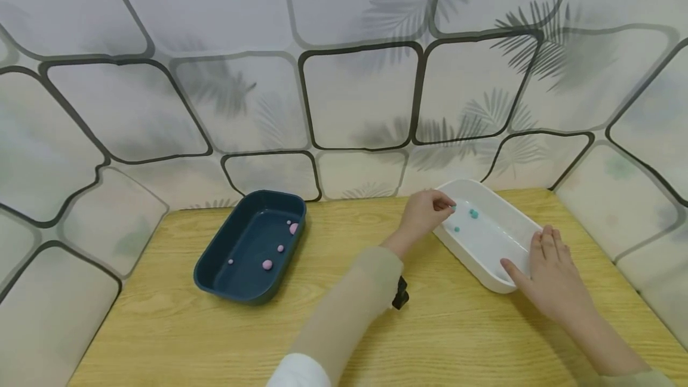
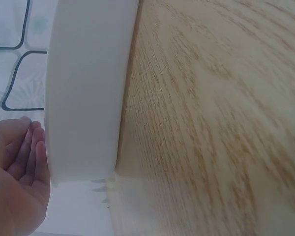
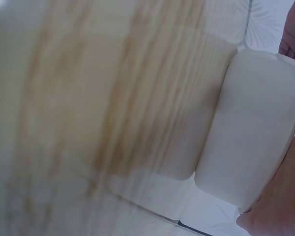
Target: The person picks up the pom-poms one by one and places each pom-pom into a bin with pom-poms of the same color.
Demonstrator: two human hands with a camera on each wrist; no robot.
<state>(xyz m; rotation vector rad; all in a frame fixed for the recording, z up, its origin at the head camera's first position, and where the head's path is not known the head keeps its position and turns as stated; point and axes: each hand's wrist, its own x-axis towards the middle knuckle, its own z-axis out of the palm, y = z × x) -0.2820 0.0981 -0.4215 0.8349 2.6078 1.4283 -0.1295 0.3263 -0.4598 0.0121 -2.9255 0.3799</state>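
Two wrist views show white tray (image 2: 86, 88) wall only; contents hidden.

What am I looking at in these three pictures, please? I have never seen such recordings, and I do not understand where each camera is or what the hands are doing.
There is no machine here: a person works with two bare hands and wears three cameras. The big picture comes from a camera on the head, looking down at a wooden table. The other two come from cameras on the wrists, so they show the same things very close and partly blurred.

On the table are two trays. The dark blue tray holds small pink balls. The white tray holds small teal balls.

The left hand reaches over the white tray's far end, its fingers curled together near a teal ball; I cannot tell whether it holds one. The right hand rests on the tray's near end, fingers fairly straight. The wrist views mostly show that tray's white outer wall and the wood.
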